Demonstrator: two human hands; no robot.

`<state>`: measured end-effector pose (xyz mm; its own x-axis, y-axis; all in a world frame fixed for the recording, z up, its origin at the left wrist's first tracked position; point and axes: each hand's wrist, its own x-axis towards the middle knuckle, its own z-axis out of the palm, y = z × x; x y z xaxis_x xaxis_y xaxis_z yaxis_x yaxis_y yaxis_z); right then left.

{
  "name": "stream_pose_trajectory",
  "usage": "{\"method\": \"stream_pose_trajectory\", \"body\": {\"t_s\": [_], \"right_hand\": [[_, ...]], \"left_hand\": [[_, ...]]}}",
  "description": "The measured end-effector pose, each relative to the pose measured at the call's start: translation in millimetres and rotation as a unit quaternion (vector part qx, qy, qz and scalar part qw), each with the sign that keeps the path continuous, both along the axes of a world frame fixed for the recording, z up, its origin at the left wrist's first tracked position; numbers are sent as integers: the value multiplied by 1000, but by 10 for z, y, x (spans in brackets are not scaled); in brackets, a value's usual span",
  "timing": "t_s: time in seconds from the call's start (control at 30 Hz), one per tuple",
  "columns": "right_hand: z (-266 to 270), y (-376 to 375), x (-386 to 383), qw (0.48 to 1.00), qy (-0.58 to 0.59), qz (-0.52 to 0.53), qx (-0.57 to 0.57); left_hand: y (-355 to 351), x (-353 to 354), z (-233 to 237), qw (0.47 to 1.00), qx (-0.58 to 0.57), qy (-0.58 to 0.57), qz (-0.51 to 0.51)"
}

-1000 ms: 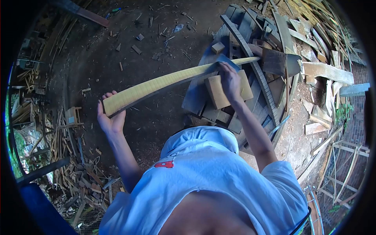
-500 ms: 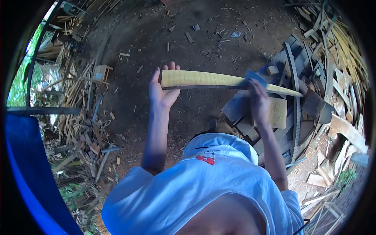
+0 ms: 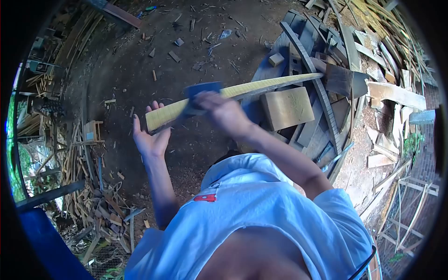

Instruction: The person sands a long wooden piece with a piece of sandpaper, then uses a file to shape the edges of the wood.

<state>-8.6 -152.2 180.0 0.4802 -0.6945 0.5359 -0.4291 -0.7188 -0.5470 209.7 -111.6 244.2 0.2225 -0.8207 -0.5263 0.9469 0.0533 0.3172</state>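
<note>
A long, curved, pale yellow wooden piece tapers toward its right end, which reaches over the pile of boards. Its wide left end rests on my left hand, palm up, with the thumb and fingertips showing around the edges. My right hand is closed on a dark blue sheet, pressed over the wooden piece near its wide end. The sheet and the fingers are slightly blurred.
Under the piece's right half are a square wooden block, a curved dark strip and stacked boards. Scrap wood heaps lie at left, more scraps at right. Wood chips litter the dirt floor.
My right hand has slid the blue sheet leftward along the wooden piece, from near the narrow end to near the wide end. The view has shifted, and the piece now slants up to the right.
</note>
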Motion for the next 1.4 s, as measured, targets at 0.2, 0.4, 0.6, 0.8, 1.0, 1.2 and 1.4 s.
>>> {"method": "stream_pose_trajectory", "body": {"t_s": [0.2, 0.4, 0.6, 0.8, 1.0, 1.2, 1.4], "right_hand": [[-654, -402, -1353, 946, 16, -303, 118], [41, 157, -106, 997, 1, -83, -5], [-510, -202, -1361, 973, -6, -225, 53], [-594, -302, -1406, 941, -2, -314, 127], [-238, 94, -918, 990, -3, -140, 3], [-915, -448, -2090, 912, -4, -399, 92], [-450, 89, -1074, 982, -15, -187, 26]], "left_hand": [[54, 58, -177, 999, -30, 18, 0], [-23, 123, -167, 994, -85, -28, -59], [26, 110, -172, 995, -87, -19, -46], [40, 225, -345, 981, -163, -37, -94], [57, 69, -109, 931, -107, -308, -162], [182, -11, -47, 898, -24, -400, -183], [127, -105, 104, 840, 43, -517, -157]]}}
